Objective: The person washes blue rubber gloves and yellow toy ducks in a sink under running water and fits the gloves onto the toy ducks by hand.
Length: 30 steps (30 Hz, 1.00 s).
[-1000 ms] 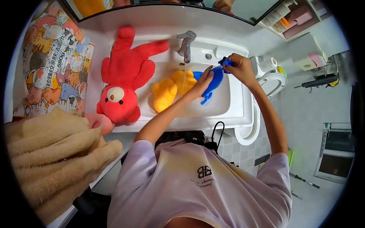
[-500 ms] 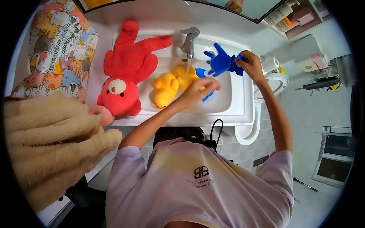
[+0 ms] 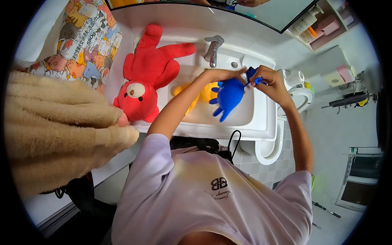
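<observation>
A swollen blue rubber glove (image 3: 230, 94) hangs over the sink (image 3: 248, 116), its fingers pointing down and left. My right hand (image 3: 272, 85) pinches the glove's stretched cuff. On the other side of the cuff, my left hand (image 3: 229, 74) is closed around its neck, fingertips partly hidden. Beneath my left forearm lie yellow plush toys (image 3: 206, 94) in the basin, partly covered by the arm and the glove. A red plush bear (image 3: 149, 67) rests along the sink's left side, head toward me. The chrome faucet (image 3: 213, 49) stands behind my left hand.
At far left hang beige towels (image 3: 69, 130) beside a cat-patterned pack (image 3: 83, 49). A mirror (image 3: 261, 14) runs along the back wall. Right of the sink are a toilet (image 3: 300, 96) and a shelf with bottles (image 3: 304, 22).
The blue glove has swung down and now bulges, fingers toward me. My left hand has moved from over the basin up to the glove's cuff. The camera view has shifted slightly.
</observation>
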{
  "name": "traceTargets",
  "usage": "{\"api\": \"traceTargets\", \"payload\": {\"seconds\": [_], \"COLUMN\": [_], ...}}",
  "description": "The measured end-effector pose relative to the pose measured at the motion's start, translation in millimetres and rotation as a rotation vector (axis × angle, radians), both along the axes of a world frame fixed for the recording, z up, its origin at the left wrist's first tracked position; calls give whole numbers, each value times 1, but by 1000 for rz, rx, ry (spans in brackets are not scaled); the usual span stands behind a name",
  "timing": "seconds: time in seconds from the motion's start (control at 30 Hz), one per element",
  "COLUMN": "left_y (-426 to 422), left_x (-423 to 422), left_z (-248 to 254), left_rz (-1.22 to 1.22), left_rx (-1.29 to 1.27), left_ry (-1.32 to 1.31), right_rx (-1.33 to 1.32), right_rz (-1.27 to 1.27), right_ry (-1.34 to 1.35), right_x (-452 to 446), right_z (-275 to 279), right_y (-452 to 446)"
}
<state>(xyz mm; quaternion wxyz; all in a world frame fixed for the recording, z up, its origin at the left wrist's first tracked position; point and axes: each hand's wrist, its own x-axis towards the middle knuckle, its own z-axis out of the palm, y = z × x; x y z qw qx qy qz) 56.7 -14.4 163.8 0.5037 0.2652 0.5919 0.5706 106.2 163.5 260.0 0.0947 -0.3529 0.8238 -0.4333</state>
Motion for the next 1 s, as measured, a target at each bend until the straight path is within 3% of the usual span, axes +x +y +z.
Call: {"api": "traceTargets", "payload": {"seconds": [0.17,0.23,0.33,0.37,0.4,0.47,0.57,0.6,0.67,0.7,0.77,0.9,0.97,1.0], "left_y": [15,5,-3,2,-3,-4,-4,-9,-27,-34,-43,-28,-14,-12], "left_x": [3,11,44,82,113,127,132,125,105,103,97,81,81,74], "left_z": [-20,-27,-66,-62,-28,-29,-29,-27,-21,-18,-10,-24,-11,-12], "left_rz": [-9,377,654,700,432,330,-5,-2,522,519,839,962,1028,968], "left_rx": [11,-254,65,38,-68,-3,187,191,115,109,194,230,50,99], "left_ry": [-135,-10,190,468,443,407,338,339,63,64,228,446,842,923], "right_rx": [-115,-149,-94,-90,20,192,243,247,154,102,44,-50,-137,-137], "right_rz": [-237,-247,-403,-395,-361,-332,-429,-427,-459,-478,-484,-427,-345,-323], "right_ry": [-143,-133,-120,-118,-67,11,65,67,70,72,59,-71,-96,-124], "right_x": [-3,-18,-40,-42,-44,-41,-40,-43,-45,-45,-47,-40,-34,-33], "right_z": [-9,-27,-46,-48,-50,-48,-46,-44,-44,-43,-33,-19,-15,-13], "right_y": [-3,6,12,10,7,1,18,23,32,32,32,23,18,17]}}
